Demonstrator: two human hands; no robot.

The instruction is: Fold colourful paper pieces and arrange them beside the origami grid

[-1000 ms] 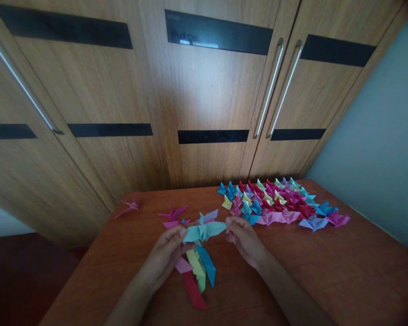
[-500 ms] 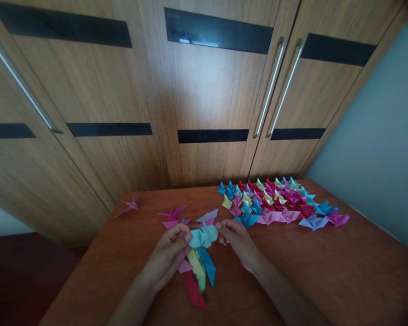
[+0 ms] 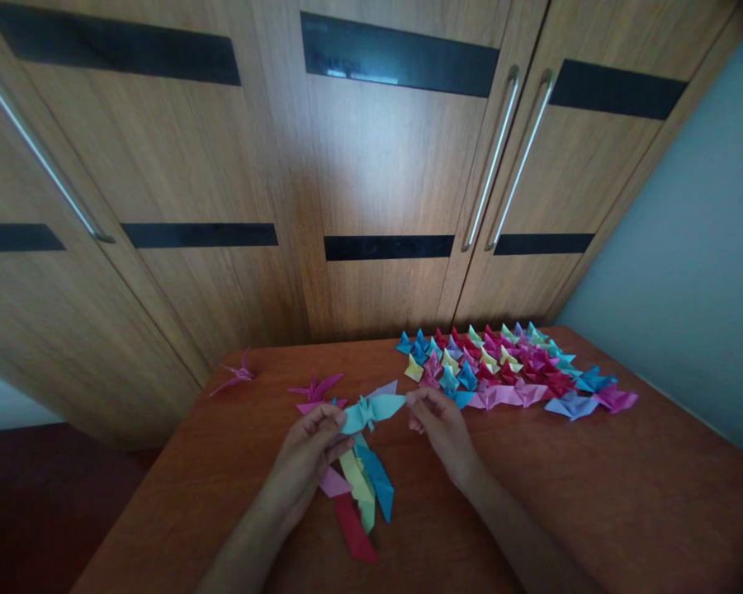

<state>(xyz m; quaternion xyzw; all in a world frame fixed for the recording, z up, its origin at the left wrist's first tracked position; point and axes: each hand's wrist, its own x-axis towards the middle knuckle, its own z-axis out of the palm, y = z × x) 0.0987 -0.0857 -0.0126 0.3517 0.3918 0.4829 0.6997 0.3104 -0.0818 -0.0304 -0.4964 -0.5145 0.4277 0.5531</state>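
Indoors, above a reddish-brown wooden bench [image 3: 631, 503], a person's left hand [image 3: 309, 452] holds a mint-green folded paper bird [image 3: 371, 412] by its left wing, thumb and fingers closed on the paper. The right hand [image 3: 444, 433] is at the opposite wing tip, its grip narrow with fingertips drawn together; whether they pinch the tip is too small to tell. The bird is off the surface, between the 2 hands.

Beneath and nearer the wearer lie loose folded strips: red [image 3: 354, 532], yellow [image 3: 359, 488], blue [image 3: 376, 483] and pink [image 3: 334, 483]. Just beyond the bird is a lavender piece [image 3: 384, 388], and to its left a magenta folded piece [image 3: 315, 388]. A spindly pink one [image 3: 238, 375] sits well apart near the bench's far left corner.

Closely packed rows of multicolored paper figures [image 3: 501, 363] occupy the far right of the bench. Behind it rises a wood-grain cabinet [image 3: 384, 181] with 7 dark inset panels [image 3: 399, 54] and 3 long metal handles [image 3: 494, 161] in view; pale light glows on the middle door. A plain blue-gray wall [image 3: 687, 247] closes the right side, while a dark reddish floor [image 3: 49, 503] shows in shadow at lower left.
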